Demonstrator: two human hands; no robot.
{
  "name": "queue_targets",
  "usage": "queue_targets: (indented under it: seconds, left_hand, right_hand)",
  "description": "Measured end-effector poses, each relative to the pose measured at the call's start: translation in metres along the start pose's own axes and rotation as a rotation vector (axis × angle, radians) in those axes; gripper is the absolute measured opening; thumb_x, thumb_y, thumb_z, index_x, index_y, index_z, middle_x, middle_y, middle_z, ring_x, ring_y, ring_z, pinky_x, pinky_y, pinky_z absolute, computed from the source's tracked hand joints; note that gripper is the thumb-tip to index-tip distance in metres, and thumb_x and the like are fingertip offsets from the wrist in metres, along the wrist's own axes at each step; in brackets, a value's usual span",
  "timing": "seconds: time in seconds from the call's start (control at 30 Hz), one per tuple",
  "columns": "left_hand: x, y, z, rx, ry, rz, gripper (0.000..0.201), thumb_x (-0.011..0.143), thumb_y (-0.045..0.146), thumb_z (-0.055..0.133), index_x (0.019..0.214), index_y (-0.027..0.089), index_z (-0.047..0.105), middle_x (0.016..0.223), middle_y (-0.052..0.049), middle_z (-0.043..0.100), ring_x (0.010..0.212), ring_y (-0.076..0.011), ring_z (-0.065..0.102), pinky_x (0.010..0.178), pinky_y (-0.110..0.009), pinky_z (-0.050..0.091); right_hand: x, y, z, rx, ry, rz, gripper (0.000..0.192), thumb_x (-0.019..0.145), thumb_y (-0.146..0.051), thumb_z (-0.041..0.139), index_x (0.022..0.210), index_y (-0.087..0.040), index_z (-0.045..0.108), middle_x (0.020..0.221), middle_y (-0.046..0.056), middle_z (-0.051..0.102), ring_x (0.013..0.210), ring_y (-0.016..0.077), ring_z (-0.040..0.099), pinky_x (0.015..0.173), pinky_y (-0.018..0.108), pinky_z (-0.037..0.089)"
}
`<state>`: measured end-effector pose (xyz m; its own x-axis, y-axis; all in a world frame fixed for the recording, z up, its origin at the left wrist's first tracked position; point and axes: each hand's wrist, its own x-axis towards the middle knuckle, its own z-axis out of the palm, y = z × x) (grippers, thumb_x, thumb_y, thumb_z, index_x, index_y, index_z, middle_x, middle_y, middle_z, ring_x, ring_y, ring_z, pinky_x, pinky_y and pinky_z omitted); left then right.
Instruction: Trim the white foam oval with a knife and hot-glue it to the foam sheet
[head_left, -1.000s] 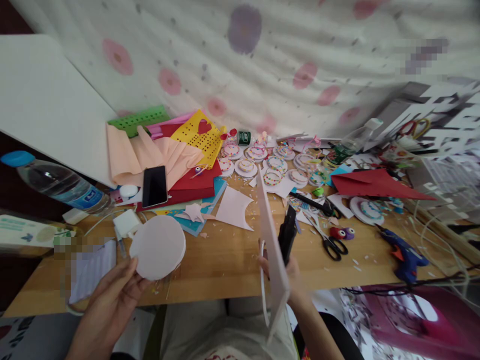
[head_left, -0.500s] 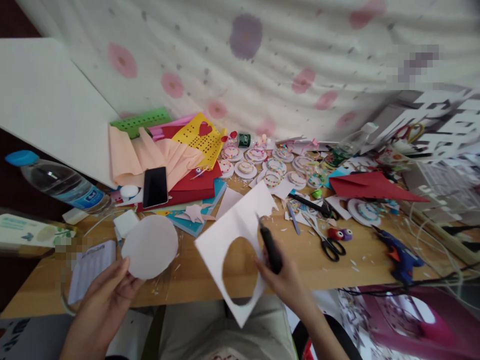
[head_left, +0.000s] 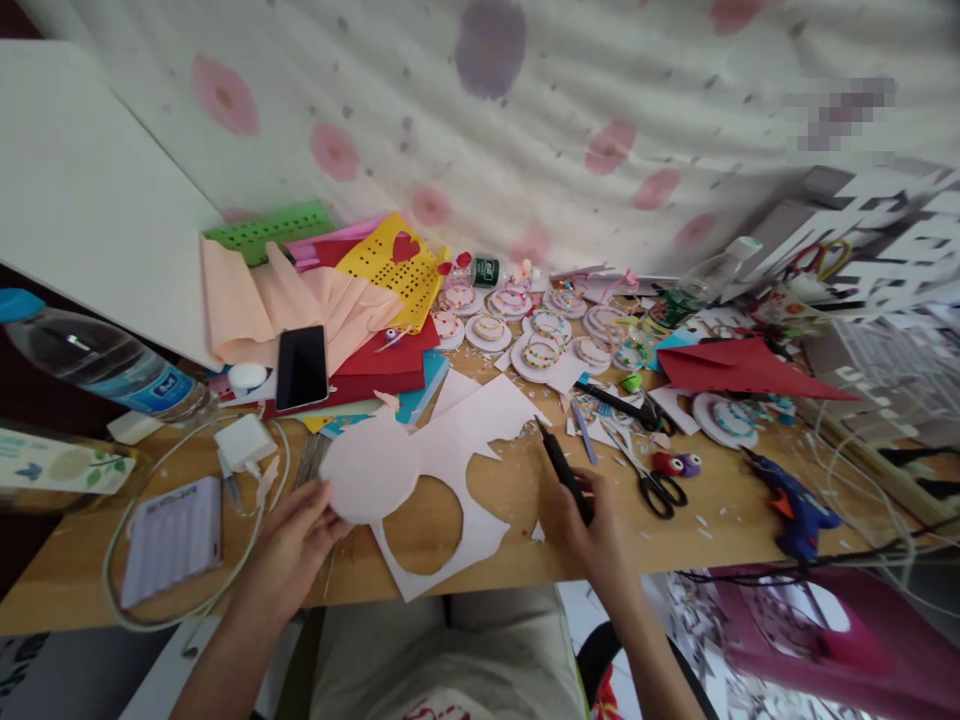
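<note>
A white foam-board disc (head_left: 373, 468) is pinched at its lower left edge by my left hand (head_left: 300, 530). It hovers over part of a white board sheet (head_left: 480, 510), which lies on the desk with a round hole and a ragged side. My right hand (head_left: 592, 515) grips a black craft knife (head_left: 561, 462), its slim tip angled up and left, just right of the sheet. A small white scrap (head_left: 538, 532) lies between that hand and the sheet.
Black-handled scissors (head_left: 652, 485) and a blue glue gun (head_left: 795, 505) lie to the right. Several bead-ringed discs (head_left: 541, 352) stand at the back. A phone (head_left: 301, 368), a cable with a white charger (head_left: 246, 443) and a water bottle (head_left: 112, 365) occupy the left.
The sheet has left my right hand and now lies flat on the desk. My left hand has brought the disc rightward over it. My right hand, still with the knife, has shifted right.
</note>
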<state>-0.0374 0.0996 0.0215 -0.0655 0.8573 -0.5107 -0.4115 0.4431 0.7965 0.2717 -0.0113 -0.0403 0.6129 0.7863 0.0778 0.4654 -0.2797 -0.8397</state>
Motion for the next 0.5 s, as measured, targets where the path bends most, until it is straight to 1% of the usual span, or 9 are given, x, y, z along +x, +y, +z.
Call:
queue_targets:
  seconds: [0.07,0.1,0.17,0.23,0.3,0.37,0.43,0.5]
  left_hand:
    - [0.015,-0.011,0.027,0.028,-0.157,-0.040,0.028,0.058,0.025,0.086,0.079,0.014,0.071,0.086,-0.008,0.077,0.083,-0.0244,0.073,0.073,-0.032,0.062]
    - [0.023,-0.016,0.040,0.039,-0.204,-0.053,0.028,0.059,0.025,0.085,0.080,0.013,0.071,0.089,-0.009,0.077,0.086,-0.0253,0.073,0.076,-0.033,0.062]
    - [0.037,-0.028,0.062,0.069,-0.271,-0.083,0.024,0.064,0.024,0.082,0.081,0.012,0.070,0.088,-0.011,0.077,0.087,-0.0262,0.073,0.078,-0.036,0.061]
    - [0.044,-0.039,0.076,0.106,-0.311,-0.115,0.018,0.068,0.022,0.078,0.079,0.011,0.069,0.084,-0.012,0.077,0.084,-0.0256,0.073,0.076,-0.036,0.061]
    - [0.046,-0.048,0.082,0.140,-0.333,-0.142,0.014,0.070,0.020,0.075,0.078,0.011,0.068,0.082,-0.011,0.076,0.081,-0.0244,0.073,0.074,-0.035,0.061]
    - [0.044,-0.053,0.081,0.159,-0.345,-0.156,0.015,0.073,0.020,0.074,0.082,0.011,0.068,0.084,-0.011,0.076,0.082,-0.0238,0.073,0.074,-0.034,0.061]
    - [0.039,-0.056,0.078,0.164,-0.347,-0.161,0.017,0.074,0.022,0.073,0.087,0.012,0.068,0.089,-0.011,0.076,0.086,-0.0238,0.073,0.077,-0.035,0.060]
    - [0.035,-0.059,0.078,0.165,-0.340,-0.162,0.017,0.075,0.024,0.072,0.088,0.014,0.067,0.092,-0.010,0.076,0.089,-0.0238,0.073,0.080,-0.036,0.060]
  right_hand:
    - [-0.001,0.005,-0.010,0.063,0.034,0.067,0.042,0.083,-0.054,0.056,0.105,-0.018,0.057,0.084,0.007,0.067,0.066,0.0192,0.061,0.056,0.030,0.047]
    - [-0.001,0.005,-0.013,0.105,0.040,0.104,0.042,0.083,-0.055,0.058,0.103,-0.018,0.058,0.080,0.006,0.066,0.062,0.0178,0.060,0.053,0.028,0.046]
    - [-0.003,0.004,-0.017,0.172,0.024,0.157,0.040,0.080,-0.054,0.062,0.098,-0.018,0.058,0.072,0.002,0.064,0.054,0.0152,0.056,0.048,0.026,0.044]
    - [-0.002,0.003,-0.021,0.183,0.018,0.160,0.036,0.079,-0.050,0.063,0.095,-0.018,0.058,0.072,0.002,0.063,0.056,0.0157,0.057,0.051,0.027,0.046]
    - [0.001,0.006,-0.024,0.142,0.043,0.107,0.032,0.081,-0.044,0.060,0.098,-0.017,0.058,0.081,0.005,0.065,0.067,0.0188,0.061,0.060,0.031,0.051]
    - [0.005,0.012,-0.028,0.062,0.069,0.016,0.033,0.082,-0.036,0.055,0.109,-0.016,0.057,0.095,0.009,0.066,0.081,0.0223,0.064,0.072,0.036,0.053]
    - [0.010,0.019,-0.030,-0.043,0.061,-0.095,0.044,0.080,-0.027,0.050,0.122,-0.015,0.052,0.106,0.012,0.064,0.092,0.0250,0.062,0.081,0.041,0.051]
    - [0.014,0.025,-0.032,-0.144,0.030,-0.226,0.056,0.076,-0.019,0.047,0.132,-0.015,0.046,0.115,0.014,0.060,0.103,0.0280,0.059,0.088,0.045,0.049]
